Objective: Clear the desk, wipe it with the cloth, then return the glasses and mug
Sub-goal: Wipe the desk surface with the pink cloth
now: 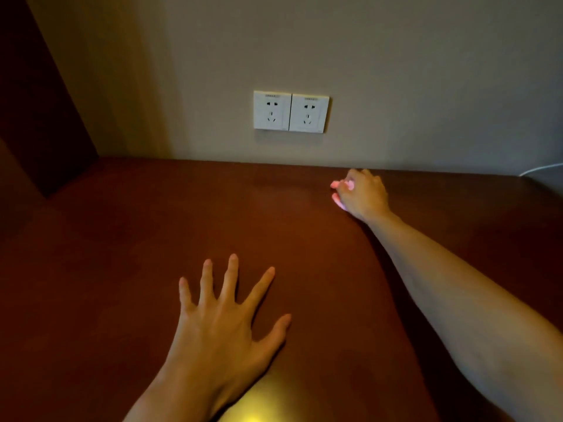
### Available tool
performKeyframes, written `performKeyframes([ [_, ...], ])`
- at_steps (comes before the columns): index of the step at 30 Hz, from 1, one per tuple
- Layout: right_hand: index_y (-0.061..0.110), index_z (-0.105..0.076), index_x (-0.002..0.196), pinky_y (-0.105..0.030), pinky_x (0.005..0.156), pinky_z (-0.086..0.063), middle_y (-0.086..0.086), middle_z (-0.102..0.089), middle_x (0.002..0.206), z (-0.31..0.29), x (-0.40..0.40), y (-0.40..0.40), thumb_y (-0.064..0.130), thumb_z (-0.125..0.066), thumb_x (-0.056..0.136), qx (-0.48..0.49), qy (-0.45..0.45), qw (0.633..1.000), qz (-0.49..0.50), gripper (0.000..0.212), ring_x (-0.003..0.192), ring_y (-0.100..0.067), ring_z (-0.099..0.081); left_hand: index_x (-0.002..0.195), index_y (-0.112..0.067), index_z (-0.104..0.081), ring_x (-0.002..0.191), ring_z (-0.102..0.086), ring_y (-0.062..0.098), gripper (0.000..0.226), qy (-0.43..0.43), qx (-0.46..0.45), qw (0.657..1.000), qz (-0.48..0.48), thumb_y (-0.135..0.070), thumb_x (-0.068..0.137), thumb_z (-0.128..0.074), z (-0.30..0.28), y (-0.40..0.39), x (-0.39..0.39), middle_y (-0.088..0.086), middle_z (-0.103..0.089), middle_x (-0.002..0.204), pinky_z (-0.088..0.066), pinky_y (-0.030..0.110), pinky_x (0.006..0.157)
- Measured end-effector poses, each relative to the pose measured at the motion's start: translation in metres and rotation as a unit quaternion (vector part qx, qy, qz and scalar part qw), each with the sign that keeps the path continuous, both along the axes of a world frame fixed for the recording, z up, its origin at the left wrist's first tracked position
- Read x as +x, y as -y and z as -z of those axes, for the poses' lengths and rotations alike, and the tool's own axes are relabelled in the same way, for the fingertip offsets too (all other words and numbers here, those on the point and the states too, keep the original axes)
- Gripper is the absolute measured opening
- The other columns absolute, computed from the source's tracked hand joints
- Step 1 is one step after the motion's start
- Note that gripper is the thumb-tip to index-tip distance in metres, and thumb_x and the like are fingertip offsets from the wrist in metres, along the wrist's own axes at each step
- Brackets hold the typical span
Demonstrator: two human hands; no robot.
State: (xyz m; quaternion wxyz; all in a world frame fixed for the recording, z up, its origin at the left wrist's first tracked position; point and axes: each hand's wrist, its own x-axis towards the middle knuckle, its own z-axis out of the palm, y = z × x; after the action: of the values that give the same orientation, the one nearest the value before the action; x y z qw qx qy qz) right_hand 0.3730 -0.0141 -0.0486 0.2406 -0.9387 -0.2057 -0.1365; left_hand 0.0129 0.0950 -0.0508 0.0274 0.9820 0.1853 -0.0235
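Right hand (pixel 362 193) near desk (pixel 122 239) back edge

The brown desk (pixel 122 239) top is bare and open from left to right. The wall (pixel 396 86) blocks the far edge. A dark panel (pixel 39 102) closes the far left corner.

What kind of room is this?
Likely a hotel room or bedroom desk nook, dimly lit: a dark wood desk against a plain wall, twin wall sockets just above it, and a white cable at far right.
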Motion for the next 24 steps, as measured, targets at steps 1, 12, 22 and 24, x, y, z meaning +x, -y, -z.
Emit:
performKeyframes([
  [1, 0.019, -0.063, 0.108, -0.035, 0.080, -0.042, -0.006, -0.061, 0.121, -0.001, 0.004, -0.003, 0.042, -0.057, 0.099, -0.002, -0.002, 1.000, 0.008, 0.026, 0.114, -0.030, -0.053, 0.137, -0.064, 0.034, 0.149, 0.025, 0.039, 0.068, -0.002, 0.000, 1.000, 0.000, -0.088, 0.083, 0.000, -0.001, 0.000, 0.000, 0.002, 0.027, 0.164, 0.009, 0.063, 0.119],
  [12, 0.017, -0.066, 0.109, -0.033, 0.076, -0.036, -0.007, -0.060, 0.110, 0.009, -0.142, 0.037, 0.036, -0.058, 0.095, 0.002, 0.024, 0.992, -0.121, 0.024, 0.106, -0.031, -0.055, 0.151, -0.059, 0.012, 0.152, 0.003, 0.044, 0.078, -0.024, 0.020, 1.000, -0.004, -0.089, 0.080, 0.000, -0.003, -0.005, 0.000, 0.007, 0.008, 0.169, -0.005, 0.067, 0.119],
  [22, 0.034, -0.056, 0.079, -0.037, 0.073, -0.046, 0.007, -0.055, 0.098, -0.005, -0.301, 0.093, 0.042, -0.065, 0.088, -0.012, -0.036, 0.962, -0.269, 0.015, 0.095, -0.016, -0.052, 0.160, -0.042, -0.006, 0.151, -0.013, 0.043, 0.073, -0.048, 0.020, 0.999, -0.013, -0.075, 0.095, -0.013, -0.016, 0.014, -0.014, 0.011, -0.009, 0.168, -0.020, 0.066, 0.117],
  [24, 0.032, -0.063, 0.082, -0.043, 0.079, -0.052, 0.006, -0.057, 0.102, -0.008, -0.316, 0.102, 0.037, -0.065, 0.087, -0.014, -0.064, 0.954, -0.292, 0.008, 0.095, -0.014, -0.054, 0.160, -0.037, -0.016, 0.148, -0.022, 0.042, 0.069, -0.031, 0.008, 0.999, -0.003, -0.069, 0.099, -0.020, -0.016, 0.020, -0.021, 0.012, -0.018, 0.165, -0.027, 0.064, 0.114],
])
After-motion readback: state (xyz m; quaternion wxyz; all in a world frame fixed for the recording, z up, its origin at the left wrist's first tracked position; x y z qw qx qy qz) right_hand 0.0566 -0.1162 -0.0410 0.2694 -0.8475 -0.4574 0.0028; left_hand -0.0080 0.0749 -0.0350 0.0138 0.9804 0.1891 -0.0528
